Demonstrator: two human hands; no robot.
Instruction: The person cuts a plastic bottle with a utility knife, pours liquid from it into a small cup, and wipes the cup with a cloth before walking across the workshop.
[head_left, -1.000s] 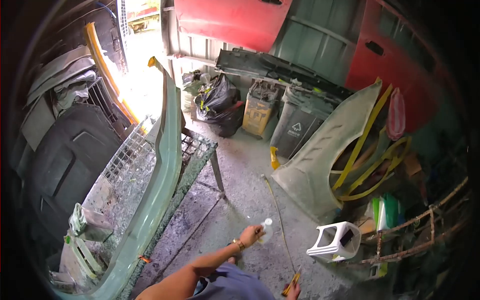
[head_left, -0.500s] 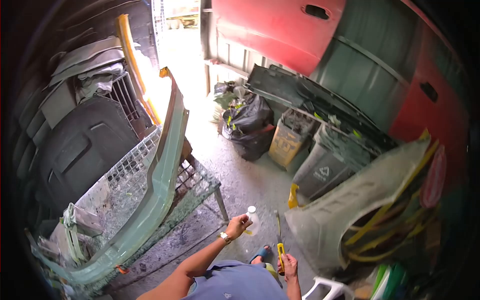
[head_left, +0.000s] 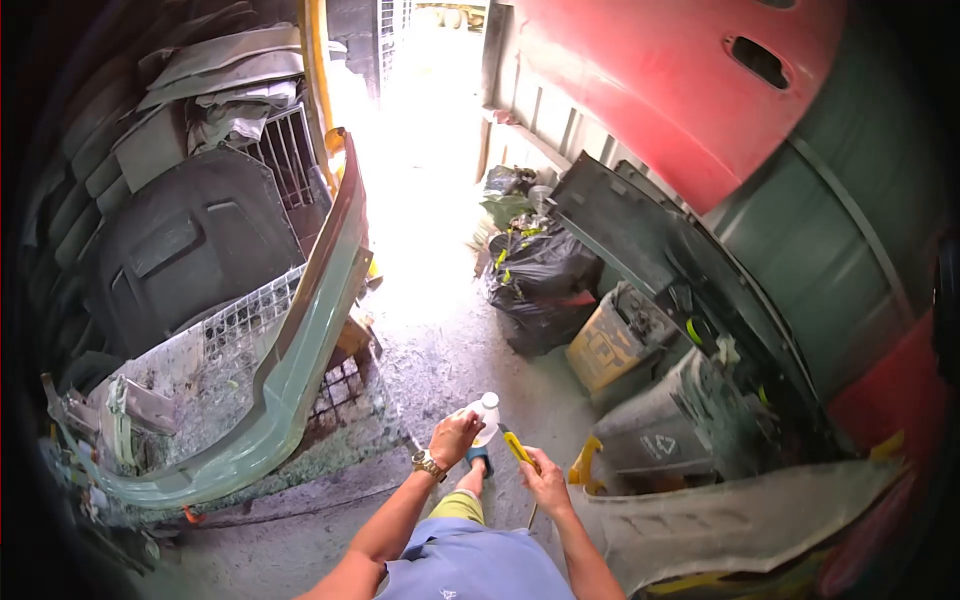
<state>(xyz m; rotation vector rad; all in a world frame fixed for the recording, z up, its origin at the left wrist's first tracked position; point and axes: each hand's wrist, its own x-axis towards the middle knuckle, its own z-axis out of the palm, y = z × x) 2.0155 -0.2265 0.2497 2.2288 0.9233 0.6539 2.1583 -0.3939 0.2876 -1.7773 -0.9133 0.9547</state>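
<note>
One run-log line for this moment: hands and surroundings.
left hand: holding bottle | right hand: holding yellow tool, tip near bottle | surroundings: green panel on bench, black bag

In the left hand [head_left: 455,433], a pale see-through bottle [head_left: 486,417], white cap on, top up. In the right hand [head_left: 546,482], a yellow tool [head_left: 517,447], slanted, tip close to the bottle.

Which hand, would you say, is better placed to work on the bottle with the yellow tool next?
Probably the right hand: it grips the yellow tool, whose tip points towards the bottle. The left hand holds the bottle, so it seems better suited to steadying.
</note>
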